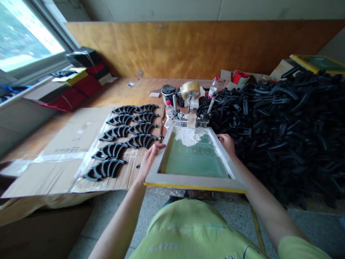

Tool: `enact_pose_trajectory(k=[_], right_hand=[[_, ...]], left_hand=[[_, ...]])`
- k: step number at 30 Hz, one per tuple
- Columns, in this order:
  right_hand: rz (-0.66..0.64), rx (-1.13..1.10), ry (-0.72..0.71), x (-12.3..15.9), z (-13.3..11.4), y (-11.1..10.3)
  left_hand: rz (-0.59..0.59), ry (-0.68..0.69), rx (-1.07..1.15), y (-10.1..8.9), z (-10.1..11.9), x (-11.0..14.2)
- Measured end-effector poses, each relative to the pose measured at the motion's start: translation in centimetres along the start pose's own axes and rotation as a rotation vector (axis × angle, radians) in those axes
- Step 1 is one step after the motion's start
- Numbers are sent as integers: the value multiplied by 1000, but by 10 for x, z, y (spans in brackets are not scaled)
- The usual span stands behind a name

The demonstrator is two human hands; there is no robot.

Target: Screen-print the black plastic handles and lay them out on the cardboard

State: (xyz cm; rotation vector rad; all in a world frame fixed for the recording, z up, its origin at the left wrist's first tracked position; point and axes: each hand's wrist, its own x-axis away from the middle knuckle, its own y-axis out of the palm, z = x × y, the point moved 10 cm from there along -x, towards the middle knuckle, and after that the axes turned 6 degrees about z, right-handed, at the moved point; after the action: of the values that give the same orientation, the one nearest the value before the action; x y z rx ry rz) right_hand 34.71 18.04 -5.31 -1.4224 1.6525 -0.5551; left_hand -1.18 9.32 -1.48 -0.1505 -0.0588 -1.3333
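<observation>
Left hand [150, 158]: index finger extended along the outer left rail of the screen frame [194, 178], touching; whether the other fingers grasp from beneath, cannot tell.

Right hand [228, 144]: fingers bent at the outer right rail, toward its far end; grip hidden, cannot tell.

Frame: at the middle of the desk's near edge, near rail covering that edge. Handling, as judged: equal support on both side rails, wrists level, no twist against the clamp bar [201, 123] at the far rail; fingertips off the green mesh [194, 163].

White paste [185, 138]: far end of mesh, spread toward the right rail; best kept off the skin.

Scraper [191, 122]: upright at the far rail; best left undisturbed.

Black curved pieces [142, 141]: in rows on cardboard [67, 144], its right half; left elbow best kept clear.

Black heap [283, 133]: along the right side of the desk [129, 90]; right forearm just beside.
</observation>
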Motion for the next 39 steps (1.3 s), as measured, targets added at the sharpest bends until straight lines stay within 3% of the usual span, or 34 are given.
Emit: enact_pose_trajectory(k=[1,3,5,7,10,13,16,18,20,23,25,28,30,33,36,39], right_hand=[[73,-5,23,-10,0,-11],[175,-12,-58,-31,-26,-19],[169,11,-209,-49,-69,-5],[29,92,-298,-61,-104,28],[-223,214,-287,-55,-123,73],[-305,237,-399,-21,-130,81],[-373,156,-619,15,-139,70],[-442,91,-688,26,-141,65],[-440,71,-646,21,-137,62],[-298,79,-564,13,-132,58],[-246,53,-600,23,-134,58],[-283,0,-628,32,-136,61],[-278,-6,-538,14,-132,59],[-203,32,-339,-37,-125,49],[-110,113,-186,-83,-106,27],[53,103,-35,-98,-63,-14]], left_hand=[[-25,-62,-30,0,-21,5],[-78,-174,-43,3,-64,12],[-98,-244,-26,8,-102,13],[-79,-264,-32,10,-129,9],[-56,-256,-58,10,-149,4],[-67,-255,-70,9,-155,3],[-65,-241,-74,9,-152,4],[-61,-230,-83,8,-149,4],[-54,-228,-96,8,-146,5],[-61,-250,-70,9,-144,6],[-78,-267,-39,10,-143,8],[-73,-279,-25,10,-139,10],[-70,-296,-7,10,-131,12],[-113,-324,32,12,-105,16],[-119,-274,46,8,-61,15],[-63,-154,58,4,-11,5]])
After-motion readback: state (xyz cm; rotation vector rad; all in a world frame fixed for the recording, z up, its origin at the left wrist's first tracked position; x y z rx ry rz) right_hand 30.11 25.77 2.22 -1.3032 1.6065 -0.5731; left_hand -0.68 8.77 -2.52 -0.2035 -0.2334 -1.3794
